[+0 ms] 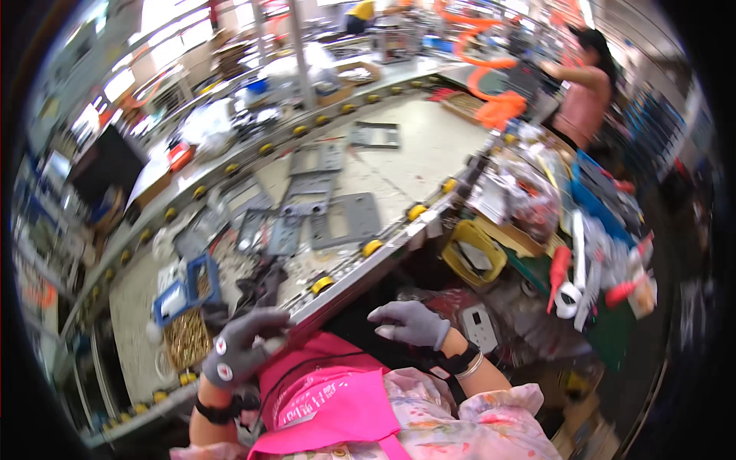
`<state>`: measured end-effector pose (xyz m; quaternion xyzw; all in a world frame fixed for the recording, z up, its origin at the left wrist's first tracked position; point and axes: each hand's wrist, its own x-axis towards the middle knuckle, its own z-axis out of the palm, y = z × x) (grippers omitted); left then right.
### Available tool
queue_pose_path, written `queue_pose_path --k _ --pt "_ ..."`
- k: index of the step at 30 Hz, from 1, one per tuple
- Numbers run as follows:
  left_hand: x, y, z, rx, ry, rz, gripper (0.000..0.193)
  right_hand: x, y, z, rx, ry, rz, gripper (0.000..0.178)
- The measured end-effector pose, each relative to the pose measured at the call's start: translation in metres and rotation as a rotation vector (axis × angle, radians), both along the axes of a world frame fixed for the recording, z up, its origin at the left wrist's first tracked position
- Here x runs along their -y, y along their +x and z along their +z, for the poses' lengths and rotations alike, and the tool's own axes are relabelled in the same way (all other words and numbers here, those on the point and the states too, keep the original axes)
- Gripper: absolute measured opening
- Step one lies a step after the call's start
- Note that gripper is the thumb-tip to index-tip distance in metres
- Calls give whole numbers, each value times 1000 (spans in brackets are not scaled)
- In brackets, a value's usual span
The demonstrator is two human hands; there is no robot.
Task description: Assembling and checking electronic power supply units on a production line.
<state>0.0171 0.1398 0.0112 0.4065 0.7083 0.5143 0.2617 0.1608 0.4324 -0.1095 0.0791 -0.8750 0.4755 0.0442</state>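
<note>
Both my hands wear grey gloves and have dark bands at the wrists. My left hand (pixel 244 346) is at the near edge of the work table, beside the pink apron (pixel 322 395). Its fingers point right, thumb apart, and nothing shows in it. My right hand (pixel 414 323) hovers in front of my body, off the table's edge. The fingers are loosely stretched toward the left, holding nothing visible. Close to my left hand lie a box of brass-coloured small parts (pixel 188 341) and some dark crumpled cloth or gloves (pixel 261 285). Grey flat metal plates (pixel 349 220) with cutouts lie farther up the table.
Yellow rollers (pixel 322 285) line both table edges. Blue bins (pixel 202 280) stand at left. On the right are a yellow bin (pixel 474 253), a red-handled tool (pixel 560 268) and bagged parts (pixel 529 207). An orange coiled hose (pixel 498 107) hangs near a co-worker in pink (pixel 586 100).
</note>
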Motion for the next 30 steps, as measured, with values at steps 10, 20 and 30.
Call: queue_pose_path --k 10,20,30 --pt "-15 -128 -35 513 215 418 33 2 -165 1 -25 -193 -104 27" --pt "-21 -181 -163 866 295 622 32 26 -318 -20 133 523 -245 60" --pt "-19 -181 -179 899 206 650 34 2 -326 -44 86 462 -362 24"
